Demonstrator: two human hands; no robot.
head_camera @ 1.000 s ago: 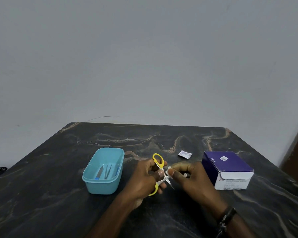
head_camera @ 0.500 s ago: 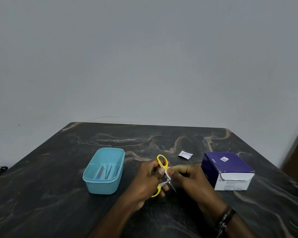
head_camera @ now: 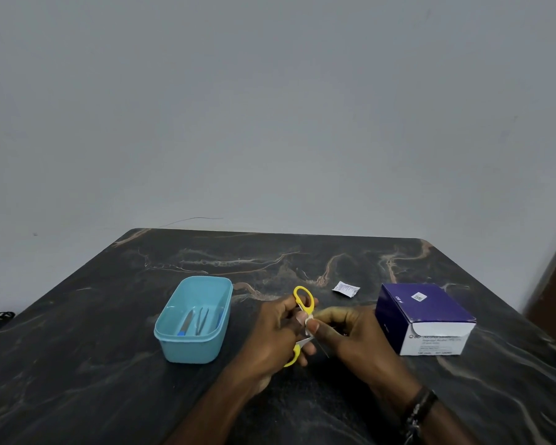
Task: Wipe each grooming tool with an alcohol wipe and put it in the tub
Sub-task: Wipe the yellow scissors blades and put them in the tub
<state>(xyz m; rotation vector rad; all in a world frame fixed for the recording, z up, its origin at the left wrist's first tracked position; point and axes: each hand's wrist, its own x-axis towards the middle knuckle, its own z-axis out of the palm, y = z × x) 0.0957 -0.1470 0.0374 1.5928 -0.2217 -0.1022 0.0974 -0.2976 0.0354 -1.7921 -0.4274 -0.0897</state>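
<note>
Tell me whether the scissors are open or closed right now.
Open. The scissors' two yellow loops sit far apart in the left hand, blades splayed, while the right hand pinches a white wipe on them.

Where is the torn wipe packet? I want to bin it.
In the head view, the packet lies on the table, beyond the hands, left of the purple box.

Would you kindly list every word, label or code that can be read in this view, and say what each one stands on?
"BD": white front face of the purple box, beside a round logo.
"Alcohol": next to it; the rest of that line blurs out.
Smaller lines under it: too blurred to read.
Square code label on the box top: not decodable.
Small white mark on the box's left side: unreadable.
Print on the white sachet: too small to read.
</note>
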